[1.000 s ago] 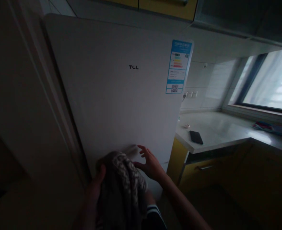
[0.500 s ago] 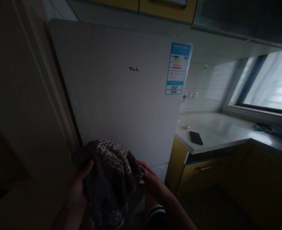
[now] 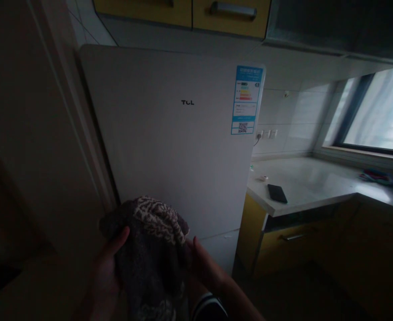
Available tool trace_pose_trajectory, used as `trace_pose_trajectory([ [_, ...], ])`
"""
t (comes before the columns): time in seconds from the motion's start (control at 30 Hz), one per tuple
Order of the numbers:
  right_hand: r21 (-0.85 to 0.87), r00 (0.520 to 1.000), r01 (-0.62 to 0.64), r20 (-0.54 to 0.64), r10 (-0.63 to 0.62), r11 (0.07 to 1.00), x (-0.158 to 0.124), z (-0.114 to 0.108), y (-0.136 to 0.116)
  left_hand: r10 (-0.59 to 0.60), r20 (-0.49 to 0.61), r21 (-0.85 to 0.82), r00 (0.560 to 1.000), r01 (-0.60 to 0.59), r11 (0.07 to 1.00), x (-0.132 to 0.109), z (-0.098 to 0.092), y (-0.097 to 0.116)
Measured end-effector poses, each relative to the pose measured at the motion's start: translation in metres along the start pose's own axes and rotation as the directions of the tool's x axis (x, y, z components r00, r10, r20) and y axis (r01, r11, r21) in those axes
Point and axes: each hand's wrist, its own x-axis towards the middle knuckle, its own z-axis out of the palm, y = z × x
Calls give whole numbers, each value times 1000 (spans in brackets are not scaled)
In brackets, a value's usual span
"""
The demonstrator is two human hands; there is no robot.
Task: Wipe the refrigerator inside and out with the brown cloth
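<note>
A dark grey-brown towel (image 3: 146, 258) with a pale patterned band hangs bunched between my hands at the lower middle. My left hand (image 3: 108, 261) grips its left side, thumb lying over the front and the fingers behind the cloth. On the other side, my right hand (image 3: 205, 263) holds the towel's right edge; its fingertips are partly hidden by the folds. Right behind the cloth stands a white refrigerator (image 3: 169, 147) with its door closed, bearing a TCL logo and a blue energy label (image 3: 246, 100).
To the right is a white countertop (image 3: 303, 178) with a black phone-like device (image 3: 277, 193), a small white item (image 3: 264, 178) and colourful cloth (image 3: 375, 175). Yellow cabinets (image 3: 290, 254) sit below it and others (image 3: 231, 20) hang overhead. A wall or door frame (image 3: 56, 111) borders the left.
My right hand has shifted slightly down and left, its fingers going further behind the towel. The left hand keeps its grip. The view has tilted up a little.
</note>
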Motion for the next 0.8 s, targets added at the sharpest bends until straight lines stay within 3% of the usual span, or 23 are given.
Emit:
trace_pose_trajectory([
  [0.1,235,998,56,7,-59,970,5,8,-3,15,70,40,997,-18,999,4,-7,0],
  [0.23,324,979,174,-161,-127,930,10,4,-20,-5,63,36,998,3,999,7,-11,5],
  [0.3,301,946,252,-278,-168,920,13,-3,-39,-27,55,38,998,25,999,8,-8,11],
  [0.43,27,836,363,-450,-313,931,16,-15,-94,-36,160,105,987,20,994,20,-2,24],
  [0.57,-295,707,398,-505,-495,869,9,-25,-141,-10,343,260,939,-85,962,42,-9,28],
  [0.63,-396,656,386,-517,-550,833,5,-29,-154,19,379,360,925,-167,918,53,-13,23],
  [0.73,-518,635,349,-483,-604,781,2,-34,-164,132,431,490,893,-354,796,67,-14,13],
  [0.8,-593,642,322,-436,-630,738,2,-37,-167,228,502,551,834,-512,659,74,-12,7],
])
